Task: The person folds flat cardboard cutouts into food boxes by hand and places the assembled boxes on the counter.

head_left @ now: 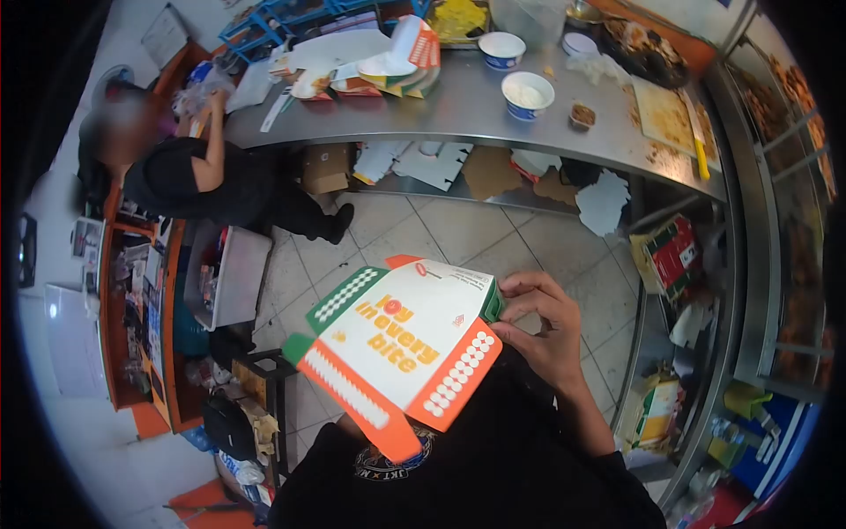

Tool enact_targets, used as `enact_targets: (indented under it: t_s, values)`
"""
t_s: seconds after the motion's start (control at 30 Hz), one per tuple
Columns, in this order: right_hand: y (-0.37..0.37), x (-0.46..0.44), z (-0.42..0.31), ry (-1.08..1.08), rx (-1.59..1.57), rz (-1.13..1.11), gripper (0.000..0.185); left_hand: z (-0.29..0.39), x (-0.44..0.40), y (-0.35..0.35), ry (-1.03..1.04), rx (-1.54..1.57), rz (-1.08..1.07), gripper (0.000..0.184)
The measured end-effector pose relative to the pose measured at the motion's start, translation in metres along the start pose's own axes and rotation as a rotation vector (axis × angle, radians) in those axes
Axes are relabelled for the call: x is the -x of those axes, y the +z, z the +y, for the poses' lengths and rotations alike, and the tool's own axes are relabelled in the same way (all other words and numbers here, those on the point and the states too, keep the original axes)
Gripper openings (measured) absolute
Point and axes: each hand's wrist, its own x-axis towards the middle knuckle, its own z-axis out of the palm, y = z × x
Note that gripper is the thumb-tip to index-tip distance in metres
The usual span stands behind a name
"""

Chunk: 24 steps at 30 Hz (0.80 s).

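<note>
A partly folded white, orange and green cardboard box (401, 331) with "joy in every bite" printed on it is held out in front of my chest. My right hand (548, 328) grips its right side near the green corner flap, fingers curled and thumb pressed against it. Orange flaps stick out along the box's lower edges, and a green flap with white dots is at its upper left. My left hand does not show; the box covers the area where that arm would be.
A steel counter (352, 123) carries flattened boxes, two bowls (528, 95), a small brown cup (582, 116) and a yellow-handled knife (699, 145) beside a cutting board (665, 119). Another person (207, 176) stands at the left, hands on a plastic bag. Shelves line the right.
</note>
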Motion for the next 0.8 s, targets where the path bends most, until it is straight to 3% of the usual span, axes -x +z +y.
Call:
enact_targets:
  t_s: [0.27, 0.4, 0.47, 0.5, 0.53, 0.63, 0.7, 0.8]
  values:
    - [0.023, -0.006, 0.009, 0.026, 0.012, -0.139, 0.018, -0.011, -0.009, 0.008, -0.095, 0.234, 0.091, 0.041]
    - [0.041, -0.004, 0.024, 0.146, -0.121, -0.115, 0.018, -0.012, -0.002, -0.01, -0.135, 0.205, -0.024, 0.042]
    - [0.045, -0.018, 0.021, 0.337, -0.18, -0.055, 0.02, 0.0, 0.0, -0.036, -0.023, -0.34, -0.318, 0.042]
    - [0.046, -0.021, 0.02, 0.433, -0.206, -0.024, 0.021, 0.009, 0.003, -0.037, 0.352, -1.129, -0.385, 0.049]
    - [0.044, -0.021, 0.05, 0.296, -0.061, -0.134, 0.023, 0.01, 0.008, -0.047, 0.38, -1.186, -0.467, 0.045]
    - [0.061, -0.023, 0.094, 0.847, -0.298, -0.544, 0.02, 0.002, 0.033, -0.09, 0.374, -1.285, -0.707, 0.036]
    - [0.09, -0.002, 0.136, 0.992, -0.416, -0.649, 0.027, -0.022, 0.053, -0.124, 0.25, -1.254, -0.845, 0.029]
    - [0.15, 0.026, 0.137, 1.118, -0.743, -0.534, 0.043, -0.044, 0.094, -0.168, 0.222, -1.001, -0.566, 0.017]
